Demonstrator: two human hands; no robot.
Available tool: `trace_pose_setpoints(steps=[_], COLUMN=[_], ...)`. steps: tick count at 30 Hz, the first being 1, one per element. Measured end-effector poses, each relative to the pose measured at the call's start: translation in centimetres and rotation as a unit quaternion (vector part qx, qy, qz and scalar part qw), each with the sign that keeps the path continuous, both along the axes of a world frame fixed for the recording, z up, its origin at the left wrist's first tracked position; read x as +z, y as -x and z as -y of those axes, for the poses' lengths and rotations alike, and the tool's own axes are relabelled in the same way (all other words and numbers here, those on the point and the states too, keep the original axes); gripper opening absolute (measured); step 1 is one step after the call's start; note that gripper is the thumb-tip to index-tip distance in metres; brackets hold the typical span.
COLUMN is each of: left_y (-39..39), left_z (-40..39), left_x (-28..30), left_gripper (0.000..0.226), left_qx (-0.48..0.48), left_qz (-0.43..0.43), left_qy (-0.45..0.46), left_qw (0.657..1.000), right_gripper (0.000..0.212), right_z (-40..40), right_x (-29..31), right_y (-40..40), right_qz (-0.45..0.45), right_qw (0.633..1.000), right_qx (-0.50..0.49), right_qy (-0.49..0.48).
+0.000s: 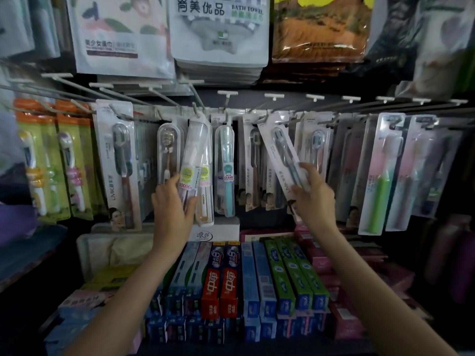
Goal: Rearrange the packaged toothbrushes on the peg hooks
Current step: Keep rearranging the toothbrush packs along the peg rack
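Mid-task: the left hand (171, 201) grips a clear pack (193, 160) and the right hand (312, 195) pinches a tilted white pack (279, 152), neither hanging straight on its hook (198, 109).

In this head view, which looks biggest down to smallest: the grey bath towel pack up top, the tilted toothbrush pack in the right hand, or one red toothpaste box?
1. Grey bath towel pack, clearly largest.
2. Tilted toothbrush pack, held by the right hand.
3. Red toothpaste box, though it lies nearer the camera, so the gap between these two is unsure.

Two bare forearms, left hand (172, 201), right hand (314, 199), slim fingers, short nails
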State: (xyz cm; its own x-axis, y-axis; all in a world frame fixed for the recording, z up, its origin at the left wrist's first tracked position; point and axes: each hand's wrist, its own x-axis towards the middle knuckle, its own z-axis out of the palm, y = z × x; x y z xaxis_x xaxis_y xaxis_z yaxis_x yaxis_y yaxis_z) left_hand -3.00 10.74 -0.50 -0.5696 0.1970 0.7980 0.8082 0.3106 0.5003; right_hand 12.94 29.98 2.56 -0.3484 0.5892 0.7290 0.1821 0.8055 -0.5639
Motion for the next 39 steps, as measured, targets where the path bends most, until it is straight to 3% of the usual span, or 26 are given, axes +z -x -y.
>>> trace_pose_setpoints(steps=[6,14,18,20,24,30,33,39], left_y=[0.4,0.5,0.9,1.0,0.8,0.7,0.7,0.3], left_z=[0.0,-0.4,-0.1,-0.1,-0.2,0.4,0.5,-0.3], left_x=[0.0,-0.2,-0.2,-0.2,-0.2,-0.1,-0.1,-0.3], left_gripper=[0.052,0.052,0.053,0.053,0.052,0.052,0.052,0.051], left_qx=[0.004,0.004,0.005,0.007,0.011,0.030,0.039,-0.005], left_qz=[-0.003,-0.008,-0.010,-0.011,-0.013,-0.032,-0.031,-0.003], left_qy=[0.001,-0.001,0.001,0.001,-0.002,0.002,0.010,-0.011], left_qw=[1.000,1.000,1.000,1.000,1.000,0.999,0.999,1.000], right_gripper=[0.047,0.041,0.036,0.034,0.050,0.039,0.045,0.047], right_z=[-0.3,-0.1,1.3,2.4,4.3,4.9,4.4,1.7], right_x=[-0.4,-2.2,-2.5,-2.4,-2.2,-2.0,-2.0,1.1], right_y=[0.4,2.2,3.6,4.7,8.5,11.2,9.5,5.6], right_qz=[0.011,-0.066,-0.046,-0.037,0.022,-0.022,-0.058,-0.017], right_qw=[0.993,0.998,0.998,0.997,0.989,0.979,0.979,0.989], right_qx=[-0.073,0.014,-0.020,0.032,0.147,0.190,0.189,0.140], right_qy=[-0.088,0.019,-0.046,-0.058,0.009,0.074,0.056,-0.044])
